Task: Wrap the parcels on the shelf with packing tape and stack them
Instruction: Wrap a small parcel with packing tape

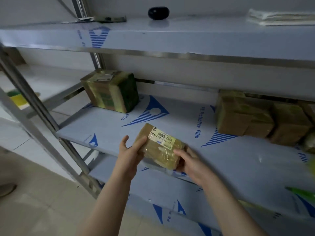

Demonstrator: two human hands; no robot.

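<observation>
Brown parcel (159, 148) gripped, left hand (131, 151) at 9 o'clock, right hand (191, 161) at 4; glossy wrap likely risked slip, drop onto shelf (221, 160).

Fingers of the right hand (192, 165) were tucked under the labelled parcel (158, 150), out of sight. The label's fine print was too small to read. The brown parcels (262, 116) ran off the right edge. A green-yellow smear (305, 193) there was too blurred to identify. The papers (281, 17) on the top shelf were cut off by the frame. The black rounded object (158, 12) couldn't be identified.
</observation>
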